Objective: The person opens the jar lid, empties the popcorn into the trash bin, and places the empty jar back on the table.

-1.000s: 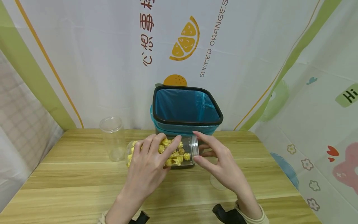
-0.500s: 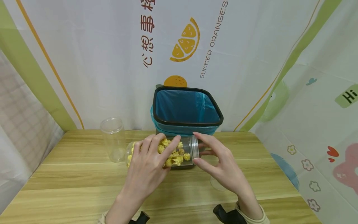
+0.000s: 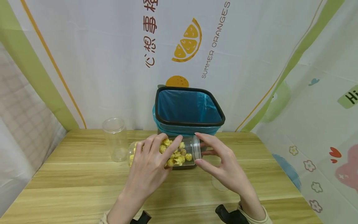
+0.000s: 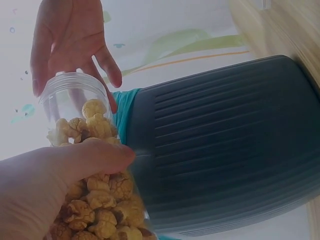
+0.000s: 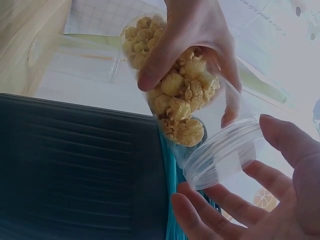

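A clear plastic jar (image 3: 189, 142) lies nearly on its side above the table, partly filled with yellow popcorn (image 3: 177, 158). My left hand (image 3: 151, 165) grips it round the body, thumb and fingers on opposite sides. At the jar's ridged mouth end, pointing right, my right hand (image 3: 223, 161) is spread. Its thumb tip reaches the rim in the right wrist view, and the other fingers (image 5: 240, 205) fan out below and behind that end. Through the clear wall, the popcorn sits mostly toward the base. The palm of the left hand is hidden behind the jar.
Right behind the jar stands a dark bin (image 3: 190, 123) lined with a blue bag (image 3: 181, 104). An upright clear jar (image 3: 117, 144) stands to its left on the wooden table (image 3: 70, 174). A clear round disc (image 3: 219, 185) lies partly beneath my right hand. Printed curtains close off the back and sides.
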`<state>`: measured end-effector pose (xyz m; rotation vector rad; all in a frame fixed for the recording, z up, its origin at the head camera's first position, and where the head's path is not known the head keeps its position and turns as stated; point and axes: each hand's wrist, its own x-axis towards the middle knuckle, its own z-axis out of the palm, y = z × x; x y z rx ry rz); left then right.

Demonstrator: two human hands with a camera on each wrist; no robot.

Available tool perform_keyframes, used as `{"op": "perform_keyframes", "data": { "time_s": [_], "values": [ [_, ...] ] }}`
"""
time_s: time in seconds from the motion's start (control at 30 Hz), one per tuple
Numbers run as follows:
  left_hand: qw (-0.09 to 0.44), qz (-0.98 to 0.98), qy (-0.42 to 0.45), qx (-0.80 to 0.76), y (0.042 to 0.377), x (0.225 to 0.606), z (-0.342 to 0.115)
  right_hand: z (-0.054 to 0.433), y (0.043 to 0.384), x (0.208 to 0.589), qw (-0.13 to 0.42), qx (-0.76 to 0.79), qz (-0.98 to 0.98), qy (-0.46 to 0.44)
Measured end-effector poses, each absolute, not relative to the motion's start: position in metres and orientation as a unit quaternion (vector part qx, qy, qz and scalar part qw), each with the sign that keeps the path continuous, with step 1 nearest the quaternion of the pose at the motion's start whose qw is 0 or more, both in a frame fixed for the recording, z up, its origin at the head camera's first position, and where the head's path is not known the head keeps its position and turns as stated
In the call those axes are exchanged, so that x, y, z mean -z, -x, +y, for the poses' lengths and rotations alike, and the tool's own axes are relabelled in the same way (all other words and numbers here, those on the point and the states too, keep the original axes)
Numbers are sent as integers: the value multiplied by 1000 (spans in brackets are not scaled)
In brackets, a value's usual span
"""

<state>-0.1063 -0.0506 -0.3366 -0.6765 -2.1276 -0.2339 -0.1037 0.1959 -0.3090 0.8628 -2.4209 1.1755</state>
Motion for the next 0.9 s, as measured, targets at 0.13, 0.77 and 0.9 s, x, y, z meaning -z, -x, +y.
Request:
{"op": "perform_keyframes", "data": {
  "time_s": [0.13, 0.77, 0.9],
  "values": [
    [431, -856, 270, 94, 106, 337, -51, 196, 102, 308, 156, -415, -840, -312],
    [422, -859, 269, 106, 107, 336, -50, 200, 102, 309, 164, -423, -820, -350],
    [421, -859, 270, 109, 107, 336, -50, 201, 102, 308, 159, -427, -818, -352]
  ]
}}
